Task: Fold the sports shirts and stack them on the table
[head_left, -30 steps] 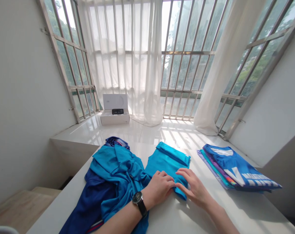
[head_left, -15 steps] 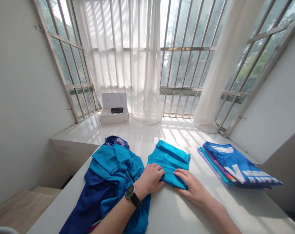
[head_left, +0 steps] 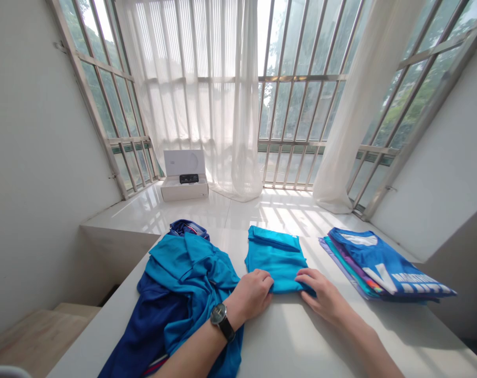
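Note:
A turquoise shirt (head_left: 277, 260), folded into a compact rectangle, lies on the white table (head_left: 285, 346) in front of me. My left hand (head_left: 256, 291), with a black-strapped watch (head_left: 219, 315) on the wrist, is closed on the shirt's near left corner. At the near right corner, my right hand (head_left: 319, 291) grips the edge between thumb and fingers. Left of these, a loose heap holds a crumpled teal shirt (head_left: 194, 268) on top of dark blue clothing (head_left: 144, 320). My left forearm crosses over that heap and hides part of it.
A neat stack of folded shirts (head_left: 388, 265), a blue printed one on top, sits at the table's right. On the window ledge stands an open white box (head_left: 185, 191) with a black device (head_left: 189, 179). Sheer curtains (head_left: 246, 105) hang before barred windows.
The folded shirt has turned to lie squarer to me, its near edge now almost level. Both hands have shifted slightly to the right with its near corners, still gripping them.

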A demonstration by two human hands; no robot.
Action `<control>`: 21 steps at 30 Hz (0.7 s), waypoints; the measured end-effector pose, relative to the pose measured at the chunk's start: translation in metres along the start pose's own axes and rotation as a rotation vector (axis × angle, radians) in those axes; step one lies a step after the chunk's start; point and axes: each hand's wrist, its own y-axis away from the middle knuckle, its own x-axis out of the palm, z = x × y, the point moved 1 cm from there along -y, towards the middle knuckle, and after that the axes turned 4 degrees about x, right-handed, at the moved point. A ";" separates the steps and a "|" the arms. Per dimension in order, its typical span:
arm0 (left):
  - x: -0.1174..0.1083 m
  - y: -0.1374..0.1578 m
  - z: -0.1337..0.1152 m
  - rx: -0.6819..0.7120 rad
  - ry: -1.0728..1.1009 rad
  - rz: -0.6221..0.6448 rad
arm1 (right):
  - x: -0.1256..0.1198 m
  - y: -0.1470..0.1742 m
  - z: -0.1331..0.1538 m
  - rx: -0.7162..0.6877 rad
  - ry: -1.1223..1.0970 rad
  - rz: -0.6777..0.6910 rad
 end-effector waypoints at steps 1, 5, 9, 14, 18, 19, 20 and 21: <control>0.000 0.000 0.000 -0.004 -0.006 0.009 | -0.002 0.000 0.004 -0.005 -0.015 0.017; 0.001 -0.001 0.002 0.002 -0.040 -0.002 | -0.007 -0.001 0.013 0.012 -0.042 0.051; 0.003 -0.001 0.004 0.004 -0.074 -0.044 | -0.009 -0.001 0.014 0.029 -0.050 0.061; 0.005 -0.001 0.008 -0.011 -0.078 -0.025 | -0.007 -0.002 0.013 0.073 -0.074 0.016; 0.006 0.000 0.009 -0.012 -0.076 -0.006 | -0.008 -0.001 0.012 0.087 -0.088 0.005; 0.006 0.000 0.010 -0.015 -0.071 -0.004 | -0.009 -0.001 0.012 0.079 -0.091 0.018; 0.006 0.000 0.010 -0.020 -0.064 -0.004 | -0.011 0.000 0.013 0.069 -0.093 0.035; 0.005 0.000 0.010 -0.028 -0.056 -0.006 | -0.013 0.000 0.013 0.060 -0.094 0.054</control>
